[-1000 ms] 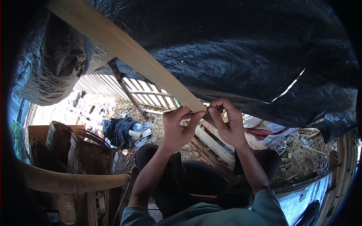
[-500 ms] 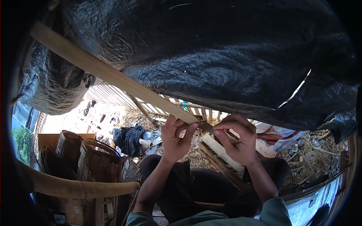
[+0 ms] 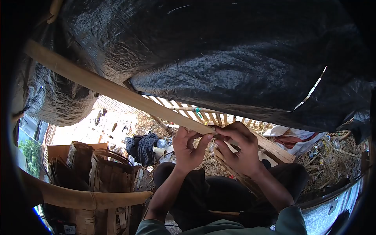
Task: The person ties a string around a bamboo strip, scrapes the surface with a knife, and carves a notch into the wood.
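A long, pale, flat bamboo strip (image 3: 113, 92) slants from the upper left down to my hands in front of me. My left hand (image 3: 190, 150) pinches it near its lower end, with the thumb on the near edge. My right hand (image 3: 239, 150) is closed at that same tip, thumb and fingers pressed together close to the left fingertips. Exactly what lies between the right fingers is partly hidden.
Woven baskets (image 3: 107, 168) stand at the lower left behind a thick bamboo pole (image 3: 90, 200). Black plastic sheeting (image 3: 235, 51) hangs overhead. Wooden boards (image 3: 274, 148) lie beyond my right hand. A dark cloth (image 3: 141, 148) and litter cover the ground near a slatted fence (image 3: 188, 111).
My right hand has moved left and now meets the left hand at the strip's end. The view has shifted slightly, so the surroundings sit a little lower and further right.
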Demonstrator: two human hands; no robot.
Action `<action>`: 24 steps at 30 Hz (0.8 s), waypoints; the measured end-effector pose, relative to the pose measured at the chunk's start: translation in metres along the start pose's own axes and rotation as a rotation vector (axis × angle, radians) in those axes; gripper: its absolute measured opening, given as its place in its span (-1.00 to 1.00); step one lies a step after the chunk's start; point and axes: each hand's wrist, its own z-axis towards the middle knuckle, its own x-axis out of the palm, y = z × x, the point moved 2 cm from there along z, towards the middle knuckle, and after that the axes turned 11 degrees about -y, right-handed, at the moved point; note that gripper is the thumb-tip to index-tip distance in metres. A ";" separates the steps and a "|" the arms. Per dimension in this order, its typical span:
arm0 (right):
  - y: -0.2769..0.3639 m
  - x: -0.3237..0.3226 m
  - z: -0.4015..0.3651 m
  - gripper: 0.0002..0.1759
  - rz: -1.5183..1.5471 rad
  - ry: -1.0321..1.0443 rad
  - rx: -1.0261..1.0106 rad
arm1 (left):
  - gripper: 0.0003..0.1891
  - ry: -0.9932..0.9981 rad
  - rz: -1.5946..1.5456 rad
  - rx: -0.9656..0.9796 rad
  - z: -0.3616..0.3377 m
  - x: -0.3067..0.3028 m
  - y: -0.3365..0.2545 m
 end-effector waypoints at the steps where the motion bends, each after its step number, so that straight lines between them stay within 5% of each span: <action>1: 0.000 -0.001 0.001 -0.66 0.017 -0.011 0.010 | -0.65 0.013 -0.014 0.002 -0.002 0.000 0.001; 8: 0.001 -0.013 0.014 -0.85 -0.013 0.006 -0.063 | -0.62 0.071 0.170 0.197 0.000 -0.001 -0.010; 21: 0.015 -0.008 0.012 -0.87 -0.195 0.082 -0.046 | -0.75 -0.079 -0.186 -0.006 -0.009 0.006 0.002; 24: 0.021 -0.004 0.015 -0.90 -0.380 0.108 -0.230 | -0.78 -0.072 -0.199 -0.076 -0.011 0.006 0.003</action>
